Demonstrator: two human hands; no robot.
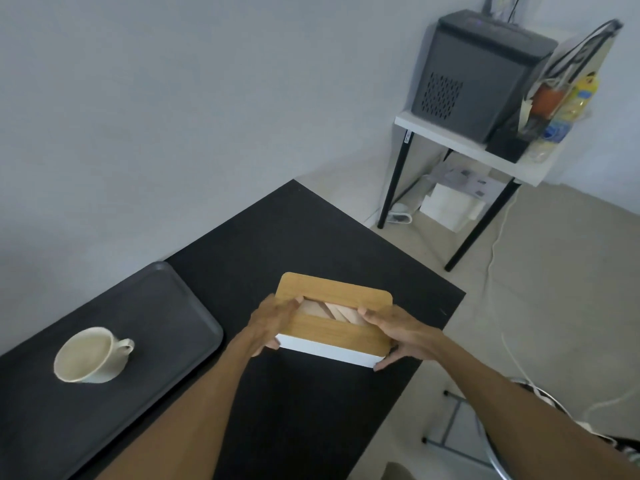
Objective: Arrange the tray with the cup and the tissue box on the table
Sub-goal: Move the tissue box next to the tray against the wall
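Both hands on the tissue box [334, 322] now. Left hand [272, 323] clamps its left end, fingers curled over the top edge by the slot; right hand [394, 332] clamps the right end, thumb on the wooden lid, fingers wrapped under the near corner. So the grip is a two-sided squeeze, pressed together on the box, not spread.

Box has a wood-look lid and white sides, tissue showing through the slot. It sits over the middle of the black worktop [311, 237], tilted a bit toward me. I can't tell if it's resting on the surface or lifted just off it.

Tray [194, 306] is well to the left of the grip, flat on the worktop along the wall side. Cup [91, 355] already stands on the tray, nearer to me than the grip, handle pointing toward the box, looks empty.

My read on progress: tray placed, cup on tray, that part looks done. Left: settle the box. Whether it belongs beside the tray or on it, the task line doesn't say; there's bare tray beyond the cup and bare worktop between tray and grip. Then let go.
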